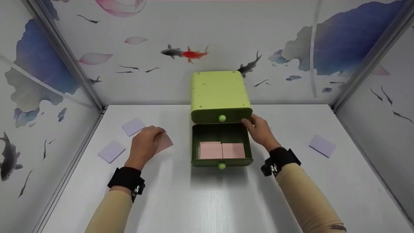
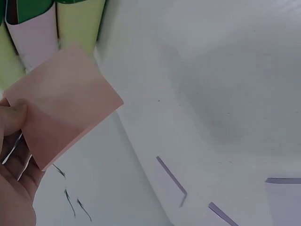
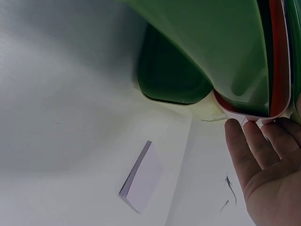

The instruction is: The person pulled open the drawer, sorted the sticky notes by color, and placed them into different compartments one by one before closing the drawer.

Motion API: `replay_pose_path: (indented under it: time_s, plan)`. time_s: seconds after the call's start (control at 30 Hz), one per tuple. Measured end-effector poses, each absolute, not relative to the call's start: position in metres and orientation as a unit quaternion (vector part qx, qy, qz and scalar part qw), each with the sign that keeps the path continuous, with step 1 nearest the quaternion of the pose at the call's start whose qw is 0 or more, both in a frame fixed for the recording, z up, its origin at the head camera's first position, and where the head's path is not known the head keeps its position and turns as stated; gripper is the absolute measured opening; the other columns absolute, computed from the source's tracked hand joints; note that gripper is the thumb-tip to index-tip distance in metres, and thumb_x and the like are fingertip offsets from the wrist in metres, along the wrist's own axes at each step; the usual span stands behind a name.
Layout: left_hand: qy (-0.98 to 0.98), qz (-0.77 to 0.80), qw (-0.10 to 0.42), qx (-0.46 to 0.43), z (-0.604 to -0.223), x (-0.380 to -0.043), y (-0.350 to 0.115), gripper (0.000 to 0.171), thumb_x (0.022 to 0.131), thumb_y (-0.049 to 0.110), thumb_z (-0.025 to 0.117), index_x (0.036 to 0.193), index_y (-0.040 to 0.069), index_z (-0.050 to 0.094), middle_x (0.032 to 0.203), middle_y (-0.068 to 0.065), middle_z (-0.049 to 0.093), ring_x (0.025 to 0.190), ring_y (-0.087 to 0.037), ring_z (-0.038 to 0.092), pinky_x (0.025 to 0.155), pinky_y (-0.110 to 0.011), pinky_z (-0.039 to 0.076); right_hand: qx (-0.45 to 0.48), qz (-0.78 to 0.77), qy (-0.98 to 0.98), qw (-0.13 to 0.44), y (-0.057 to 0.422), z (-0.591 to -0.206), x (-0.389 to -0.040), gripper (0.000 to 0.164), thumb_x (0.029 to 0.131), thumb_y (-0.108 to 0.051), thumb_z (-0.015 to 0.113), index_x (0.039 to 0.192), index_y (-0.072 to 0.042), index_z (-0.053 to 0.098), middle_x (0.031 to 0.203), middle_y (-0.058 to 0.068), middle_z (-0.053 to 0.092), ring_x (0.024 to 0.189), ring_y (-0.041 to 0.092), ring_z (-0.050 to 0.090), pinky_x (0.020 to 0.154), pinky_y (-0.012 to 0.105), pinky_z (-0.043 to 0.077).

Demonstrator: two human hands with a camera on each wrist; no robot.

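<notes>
My left hand pinches a pink sticky-note pad by one side, with the thumb on its face and fingers behind. It is held left of the small green drawer cabinet. My right hand rests at the cabinet's right side, thumb at the corner of the top drawer's front. In the right wrist view its fingers reach out nearly straight, tips against the side wall of the cabinet. Below the top drawer, a dark green drawer is pulled out, with pink pads lying side by side in it.
Purple sticky-note pads lie on the white table: one and another near the left hand, one at the right. Printed white walls with metal posts enclose the table at the back and sides.
</notes>
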State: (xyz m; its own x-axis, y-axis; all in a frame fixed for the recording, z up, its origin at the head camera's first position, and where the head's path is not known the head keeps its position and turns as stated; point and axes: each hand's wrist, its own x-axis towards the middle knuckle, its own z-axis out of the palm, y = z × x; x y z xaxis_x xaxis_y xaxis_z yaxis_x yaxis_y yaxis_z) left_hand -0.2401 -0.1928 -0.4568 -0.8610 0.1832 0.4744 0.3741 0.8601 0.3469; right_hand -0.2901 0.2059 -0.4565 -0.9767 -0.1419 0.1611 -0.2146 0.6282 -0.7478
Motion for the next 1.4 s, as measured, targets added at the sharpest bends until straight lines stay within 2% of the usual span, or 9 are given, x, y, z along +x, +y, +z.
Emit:
replay_pose_path:
  time_s: [0.27, 0.4, 0.5, 0.73, 0.93, 1.07, 1.2, 1.4]
  plan:
    - [-0.917, -0.223, 0.264, -0.200, -0.439, -0.232, -0.166, 0.014, 0.093, 0.007, 0.065, 0.099, 0.016, 0.073, 0.092, 0.000, 0.069, 0.091, -0.019, 0.067, 0.079, -0.035, 0.057, 0.098, 0.422, -0.900, 0.048, 0.206, -0.457, -0.290, 0.039, 0.102, -0.039, 0.047, 0.125, -0.009, 0.059, 0.112, 0.014, 0.069, 0.101, 0.027, 0.066, 0.083, 0.042, 0.052]
    - [-0.905, -0.219, 0.279, -0.233, -0.429, -0.227, -0.151, 0.011, 0.093, 0.010, 0.066, 0.098, 0.017, 0.073, 0.090, 0.002, 0.068, 0.088, -0.017, 0.066, 0.078, -0.033, 0.056, 0.112, 0.423, -0.898, 0.052, 0.207, -0.458, -0.290, 0.041, 0.103, -0.038, 0.046, 0.127, -0.008, 0.058, 0.115, 0.017, 0.069, 0.106, 0.028, 0.066, 0.087, 0.044, 0.051]
    - [-0.898, -0.217, 0.286, -0.253, -0.422, -0.224, -0.140, 0.010, 0.093, 0.012, 0.065, 0.098, 0.016, 0.073, 0.089, 0.002, 0.068, 0.087, -0.016, 0.065, 0.078, -0.031, 0.056, 0.117, 0.422, -0.898, 0.053, 0.208, -0.458, -0.290, 0.042, 0.103, -0.037, 0.046, 0.129, -0.007, 0.057, 0.116, 0.017, 0.068, 0.107, 0.029, 0.066, 0.087, 0.045, 0.051]
    - [-0.889, -0.201, 0.290, -0.291, -0.413, -0.219, -0.113, 0.013, 0.091, 0.012, 0.068, 0.101, 0.018, 0.074, 0.089, 0.002, 0.067, 0.084, -0.015, 0.064, 0.075, -0.030, 0.055, 0.109, 0.420, -0.900, 0.050, 0.207, -0.457, -0.290, 0.043, 0.103, -0.039, 0.046, 0.130, -0.008, 0.057, 0.115, 0.016, 0.069, 0.098, 0.029, 0.066, 0.079, 0.039, 0.049]
    - [-0.882, -0.184, 0.288, -0.324, -0.412, -0.221, -0.090, 0.016, 0.089, 0.007, 0.069, 0.100, 0.019, 0.074, 0.090, 0.003, 0.069, 0.085, -0.015, 0.065, 0.077, -0.030, 0.055, 0.106, 0.421, -0.900, 0.045, 0.206, -0.455, -0.289, 0.041, 0.103, -0.037, 0.046, 0.129, -0.008, 0.057, 0.116, 0.016, 0.068, 0.102, 0.029, 0.066, 0.082, 0.042, 0.050]
    - [-0.885, -0.173, 0.270, -0.338, -0.413, -0.223, -0.077, 0.020, 0.087, 0.002, 0.069, 0.099, 0.018, 0.074, 0.092, 0.004, 0.071, 0.087, -0.015, 0.067, 0.081, -0.031, 0.055, 0.105, 0.421, -0.900, 0.041, 0.206, -0.455, -0.289, 0.041, 0.103, -0.037, 0.046, 0.130, -0.007, 0.057, 0.118, 0.016, 0.067, 0.106, 0.028, 0.066, 0.086, 0.045, 0.052]
    - [-0.898, -0.173, 0.227, -0.335, -0.415, -0.225, -0.066, 0.020, 0.088, 0.003, 0.068, 0.100, 0.018, 0.073, 0.095, 0.004, 0.073, 0.090, -0.016, 0.067, 0.085, -0.032, 0.055, 0.100, 0.423, -0.900, 0.036, 0.205, -0.455, -0.289, 0.041, 0.103, -0.037, 0.047, 0.131, -0.009, 0.056, 0.119, 0.014, 0.067, 0.107, 0.027, 0.066, 0.087, 0.045, 0.053]
    - [-0.916, -0.185, 0.154, -0.321, -0.416, -0.232, -0.053, 0.018, 0.091, 0.005, 0.065, 0.100, 0.019, 0.074, 0.095, 0.003, 0.073, 0.090, -0.017, 0.068, 0.081, -0.032, 0.055, 0.100, 0.426, -0.899, 0.032, 0.206, -0.455, -0.290, 0.040, 0.103, -0.036, 0.047, 0.130, -0.009, 0.056, 0.119, 0.014, 0.067, 0.108, 0.027, 0.066, 0.087, 0.045, 0.053]
